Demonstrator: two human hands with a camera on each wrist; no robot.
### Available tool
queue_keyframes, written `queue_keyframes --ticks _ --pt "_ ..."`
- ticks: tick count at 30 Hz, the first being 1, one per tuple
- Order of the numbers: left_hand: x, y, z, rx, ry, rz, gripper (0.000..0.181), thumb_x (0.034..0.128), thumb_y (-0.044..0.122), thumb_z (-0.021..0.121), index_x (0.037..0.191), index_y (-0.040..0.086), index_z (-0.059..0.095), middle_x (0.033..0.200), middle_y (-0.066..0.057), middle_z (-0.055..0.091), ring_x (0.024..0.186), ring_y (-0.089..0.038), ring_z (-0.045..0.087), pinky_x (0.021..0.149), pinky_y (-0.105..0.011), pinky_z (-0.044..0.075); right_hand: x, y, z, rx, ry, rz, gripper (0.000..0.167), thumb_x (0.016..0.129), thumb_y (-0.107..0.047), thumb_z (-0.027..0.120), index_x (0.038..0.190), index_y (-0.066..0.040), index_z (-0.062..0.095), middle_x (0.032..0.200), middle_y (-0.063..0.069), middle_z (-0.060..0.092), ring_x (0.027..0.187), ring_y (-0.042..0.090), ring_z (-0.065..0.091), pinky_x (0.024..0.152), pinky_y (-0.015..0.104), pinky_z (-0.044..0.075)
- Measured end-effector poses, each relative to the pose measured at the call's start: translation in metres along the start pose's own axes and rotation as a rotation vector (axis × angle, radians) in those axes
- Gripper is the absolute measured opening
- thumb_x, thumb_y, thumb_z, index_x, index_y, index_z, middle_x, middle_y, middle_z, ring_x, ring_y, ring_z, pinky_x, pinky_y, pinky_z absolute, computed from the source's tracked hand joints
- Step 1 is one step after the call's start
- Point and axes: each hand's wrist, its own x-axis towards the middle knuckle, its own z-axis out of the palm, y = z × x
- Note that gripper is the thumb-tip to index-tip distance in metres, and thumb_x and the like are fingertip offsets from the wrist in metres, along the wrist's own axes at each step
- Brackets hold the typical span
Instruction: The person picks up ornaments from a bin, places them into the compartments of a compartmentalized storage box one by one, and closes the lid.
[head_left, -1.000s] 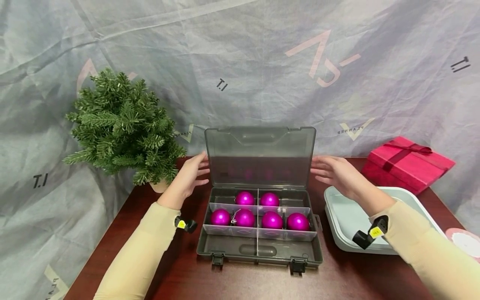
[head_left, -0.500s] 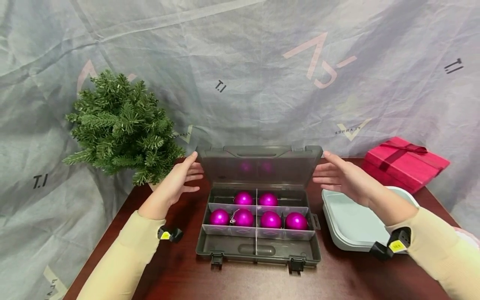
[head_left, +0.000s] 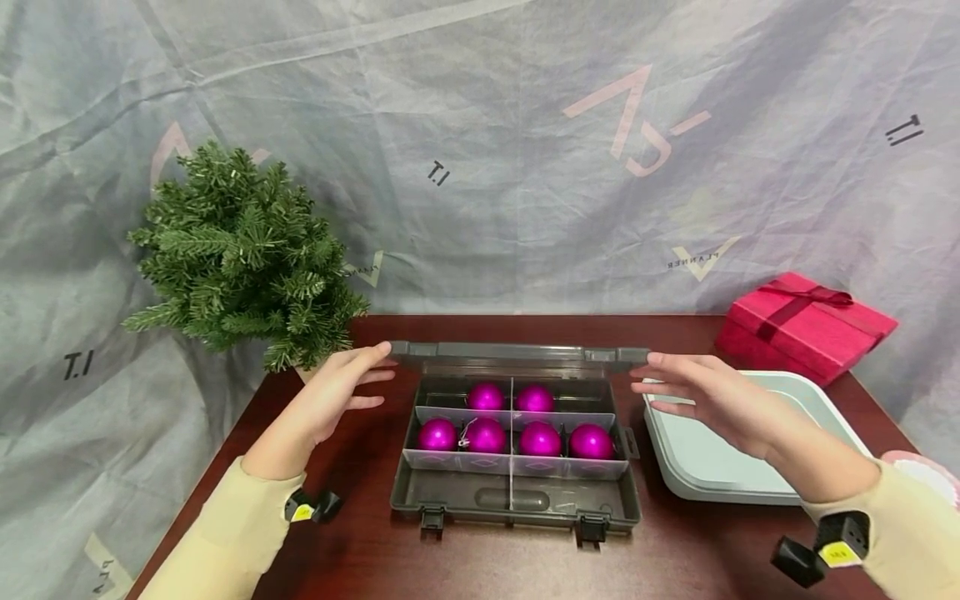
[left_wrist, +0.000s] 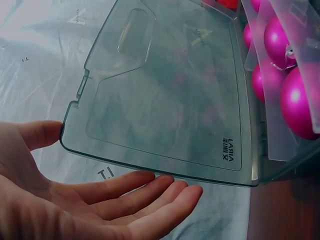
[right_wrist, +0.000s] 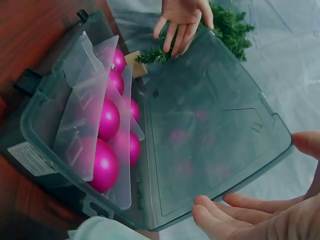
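Observation:
A grey translucent plastic organiser box (head_left: 558, 497) stands on the table, with several glossy magenta baubles (head_left: 540, 439) in its back and middle rows. Its front row holds none. The hinged lid (head_left: 517, 352) is raised and appears nearly edge-on in the head view. My left hand (head_left: 341, 387) has its thumb at the lid's front left corner and extended fingers along the side edge, as the left wrist view shows. On the opposite side my right hand (head_left: 720, 400) mirrors this, thumb at the front corner, fingers against the side edge in the right wrist view.
A small artificial fir tree (head_left: 247, 258) in a pot stands at the back left. To the right of the organiser box is a pale blue-grey tub (head_left: 720, 450), with a red gift box (head_left: 810, 325) behind it. A pink-rimmed round item (head_left: 918, 471) shows at the right edge.
The lid has swung from standing up at the back forward and down towards me. Both hands have come nearer and lower with it. The baubles have stayed in place.

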Motion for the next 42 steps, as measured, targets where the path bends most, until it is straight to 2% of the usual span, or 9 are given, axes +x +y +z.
queue_keyframes --ticks 3,7,10,15,19,22,28,36,42 --pt "-0.007 -0.005 0.0 0.007 0.0 0.012 0.067 0.1077 0.037 0.048 0.154 -0.009 0.033 0.154 -0.028 0.039 0.14 -0.041 0.042 0.104 -0.051 0.045 -0.007 0.006 0.001 0.018 -0.007 -0.031 0.025 0.11 -0.016 0.045 0.123 -0.005 0.063 0.125 0.002 0.064 0.116 0.015 0.065 0.095 0.032 0.052" --pt "-0.015 -0.012 0.001 0.022 -0.006 0.046 0.06 0.1075 0.03 0.049 0.149 -0.012 0.039 0.15 -0.029 0.044 0.139 -0.042 0.042 0.105 -0.05 0.045 -0.016 0.013 0.005 0.017 0.009 -0.05 0.041 0.109 -0.01 0.046 0.14 0.016 0.043 0.128 0.002 0.06 0.115 0.014 0.066 0.095 0.03 0.052" --pt "-0.021 -0.018 0.002 0.019 -0.014 0.071 0.054 0.1071 0.025 0.05 0.146 -0.011 0.045 0.149 -0.027 0.045 0.14 -0.041 0.04 0.107 -0.05 0.043 -0.022 0.018 0.01 0.011 0.027 -0.062 0.051 0.107 -0.006 0.05 0.145 0.023 0.032 0.13 0.002 0.059 0.114 0.014 0.066 0.095 0.028 0.051" --pt "-0.029 -0.031 0.005 -0.013 -0.025 0.113 0.051 0.1053 0.02 0.055 0.145 -0.011 0.047 0.149 -0.025 0.046 0.136 -0.031 0.047 0.107 -0.043 0.043 -0.033 0.025 0.017 -0.021 0.075 -0.055 0.053 0.103 -0.005 0.057 0.145 0.021 0.037 0.137 0.012 0.057 0.113 0.011 0.066 0.095 0.025 0.05" --pt "-0.036 -0.043 0.006 -0.023 -0.036 0.133 0.051 0.1036 0.016 0.058 0.146 -0.01 0.047 0.143 -0.025 0.053 0.122 -0.014 0.059 0.101 -0.031 0.047 -0.042 0.03 0.024 -0.125 0.123 -0.019 0.052 0.101 -0.012 0.063 0.145 0.013 0.047 0.144 0.019 0.053 0.114 0.002 0.06 0.092 0.02 0.049" --pt "-0.041 -0.054 0.006 -0.018 -0.048 0.13 0.053 0.1017 0.016 0.063 0.147 -0.006 0.049 0.143 -0.023 0.055 0.121 -0.012 0.06 0.097 -0.025 0.047 -0.047 0.035 0.028 -0.178 0.139 -0.014 0.051 0.1 -0.014 0.066 0.143 0.009 0.053 0.142 0.021 0.056 0.115 0.0 0.059 0.091 0.018 0.048" --pt "-0.049 -0.081 0.01 0.05 -0.037 0.156 0.053 0.0949 0.016 0.073 0.144 0.005 0.058 0.146 -0.013 0.056 0.135 -0.031 0.049 0.099 -0.029 0.045 -0.055 0.05 0.034 -0.188 0.099 -0.035 0.053 0.097 -0.009 0.069 0.142 0.012 0.052 0.126 0.018 0.068 0.108 0.007 0.067 0.085 0.022 0.053" --pt "-0.057 -0.115 0.019 0.063 -0.085 0.203 0.06 0.0909 0.012 0.078 0.146 0.005 0.056 0.154 -0.016 0.046 0.135 -0.005 0.044 0.099 -0.038 0.048 -0.062 0.081 0.048 -0.256 0.092 -0.1 0.055 0.092 -0.002 0.073 0.137 0.021 0.05 0.13 0.035 0.059 0.103 0.005 0.068 0.081 0.025 0.056" --pt "-0.061 -0.131 0.025 0.108 -0.095 0.183 0.066 0.0904 0.017 0.079 0.151 0.01 0.052 0.157 -0.012 0.043 0.137 -0.006 0.041 0.1 -0.047 0.047 -0.063 0.099 0.059 -0.408 0.137 -0.221 0.055 0.084 0.007 0.078 0.131 0.022 0.054 0.121 0.036 0.063 0.095 0.001 0.067 0.078 0.023 0.056"
